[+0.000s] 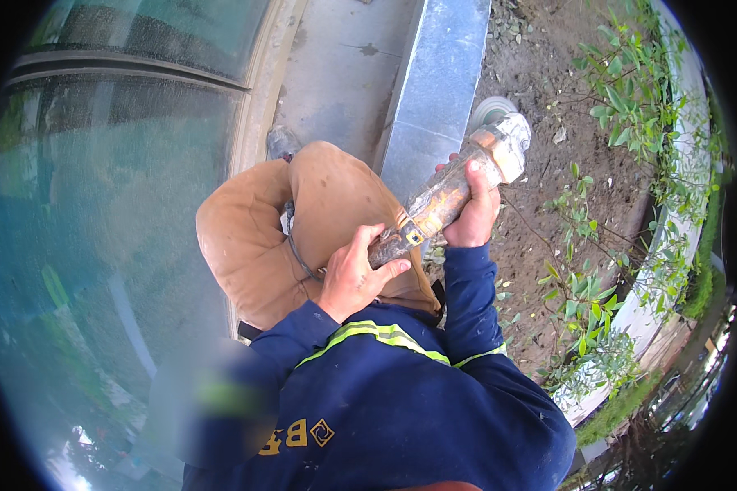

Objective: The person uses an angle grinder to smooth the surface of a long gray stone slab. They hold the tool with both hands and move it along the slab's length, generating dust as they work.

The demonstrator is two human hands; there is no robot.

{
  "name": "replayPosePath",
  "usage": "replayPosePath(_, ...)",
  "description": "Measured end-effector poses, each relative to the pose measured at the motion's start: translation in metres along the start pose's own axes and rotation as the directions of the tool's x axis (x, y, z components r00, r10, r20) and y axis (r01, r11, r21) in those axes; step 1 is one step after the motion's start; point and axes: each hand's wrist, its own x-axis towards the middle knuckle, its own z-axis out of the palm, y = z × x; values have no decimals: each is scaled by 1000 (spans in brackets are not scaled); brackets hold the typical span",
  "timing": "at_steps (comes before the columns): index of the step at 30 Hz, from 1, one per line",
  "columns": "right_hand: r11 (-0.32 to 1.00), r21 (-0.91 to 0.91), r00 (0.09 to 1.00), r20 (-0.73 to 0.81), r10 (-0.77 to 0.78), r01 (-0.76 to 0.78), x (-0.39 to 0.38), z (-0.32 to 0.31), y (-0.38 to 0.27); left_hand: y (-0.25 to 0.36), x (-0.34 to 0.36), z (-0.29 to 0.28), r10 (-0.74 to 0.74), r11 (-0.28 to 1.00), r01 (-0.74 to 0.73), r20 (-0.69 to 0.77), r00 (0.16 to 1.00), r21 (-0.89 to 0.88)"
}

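A dusty, worn angle grinder (439, 203) lies slantwise in front of me, its head pointing up and to the right. Under the pale, dust-caked head a round disc (490, 108) partly shows. My right hand (473, 214) wraps round the body just behind the head, thumb on top. At the rear end, my left hand (357, 273) grips the housing between thumb and fingers. Its fingertips are partly hidden. Beneath the tool are my bent legs in tan trousers (348, 192). Whether the disc is turning, I cannot tell.
A grey stone curb (438, 78) runs away from me beneath the grinder. To its right are bare soil (540, 61) and leafy shrubs (622, 106). A large glass pane (106, 188) stands close on the left. Between pane and curb lies a concrete strip (344, 69).
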Motion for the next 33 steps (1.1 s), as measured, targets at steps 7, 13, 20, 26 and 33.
replayPosePath(7,956,266,938,284,-198,121,-5,44,-46,25,15,-33,249,894,-190,-97,964,406)
replayPosePath(13,876,289,798,372,-475,387,-35,105,-81,26,42,-58,702,608,-420,-210,680,674)
replayPosePath(20,643,394,596,251,-763,657,-39,191,-130,99,84,-96,666,736,-481,-382,640,476)
replayPosePath(26,451,297,335,369,-867,842,-49,240,-166,137,121,-93,620,741,-671,-412,668,27)
replayPosePath(33,353,360,306,182,-934,864,-15,275,-167,133,149,-125,629,732,-678,-449,635,67)
